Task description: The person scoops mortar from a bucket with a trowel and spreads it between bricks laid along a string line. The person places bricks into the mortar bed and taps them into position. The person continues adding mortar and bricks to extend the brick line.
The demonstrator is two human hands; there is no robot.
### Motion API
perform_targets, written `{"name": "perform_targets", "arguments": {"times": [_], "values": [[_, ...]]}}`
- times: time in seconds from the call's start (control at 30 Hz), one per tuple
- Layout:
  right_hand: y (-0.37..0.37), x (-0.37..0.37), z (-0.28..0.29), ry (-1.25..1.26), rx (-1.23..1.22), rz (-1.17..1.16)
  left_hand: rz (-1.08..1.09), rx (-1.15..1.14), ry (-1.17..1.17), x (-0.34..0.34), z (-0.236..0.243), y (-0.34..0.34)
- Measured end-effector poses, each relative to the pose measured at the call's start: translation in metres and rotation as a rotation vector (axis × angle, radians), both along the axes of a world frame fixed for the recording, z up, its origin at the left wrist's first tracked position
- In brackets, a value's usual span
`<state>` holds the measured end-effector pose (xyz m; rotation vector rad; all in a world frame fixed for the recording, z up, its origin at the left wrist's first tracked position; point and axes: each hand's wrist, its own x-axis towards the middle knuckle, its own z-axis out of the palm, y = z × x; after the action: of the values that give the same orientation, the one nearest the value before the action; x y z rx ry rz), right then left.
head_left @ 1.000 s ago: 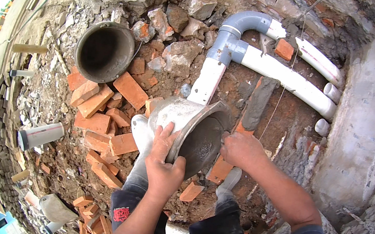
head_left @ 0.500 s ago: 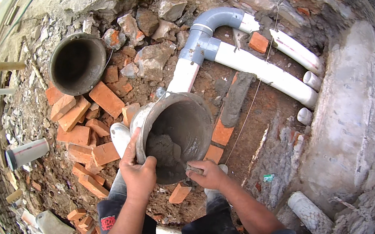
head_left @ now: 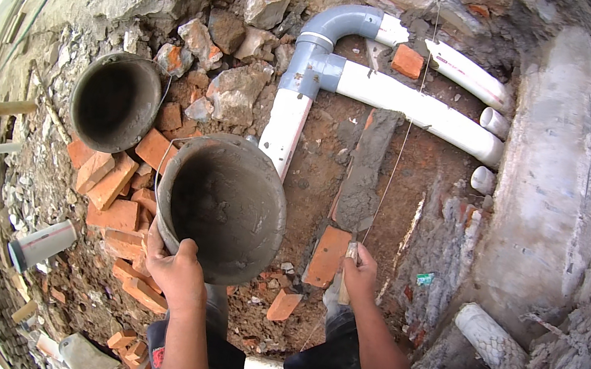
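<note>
My left hand [head_left: 174,269] is closed on the near left rim of a mortar-stained bucket [head_left: 222,208], tilted so that its dark, coated inside shows. My right hand [head_left: 360,276] grips a pale, wooden-looking flat tool [head_left: 344,293], upright in the picture, just right of a bare orange brick [head_left: 329,255]. Beyond that brick, a long band of wet grey mortar [head_left: 366,165] covers a row of bricks beside a taut string [head_left: 393,177].
A second bucket [head_left: 115,102] stands among loose bricks [head_left: 113,214] and rubble [head_left: 237,90] at left. White pipes [head_left: 416,107] with grey fittings [head_left: 307,63] cross the trench beyond. A concrete edge [head_left: 550,186] borders the right.
The bucket has moved left and turned; the lump in it no longer shows. The mortar band now reaches closer to me. My right hand has moved right, away from the bucket.
</note>
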<state>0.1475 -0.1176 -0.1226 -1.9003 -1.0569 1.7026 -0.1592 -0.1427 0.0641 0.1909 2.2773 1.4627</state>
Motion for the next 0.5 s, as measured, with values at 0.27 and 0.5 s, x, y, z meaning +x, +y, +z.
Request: {"name": "perform_targets", "arguments": {"times": [0.27, 0.5], "values": [[0.006, -0.062, -0.122, -0.513, 0.025, -0.114, -0.039, 0.026, -0.058, 0.008, 0.008, -0.001], [-0.013, -0.035, -0.038, -0.403, 0.040, 0.194, -0.031, 0.035, -0.138, 0.004, 0.021, 0.014]]}}
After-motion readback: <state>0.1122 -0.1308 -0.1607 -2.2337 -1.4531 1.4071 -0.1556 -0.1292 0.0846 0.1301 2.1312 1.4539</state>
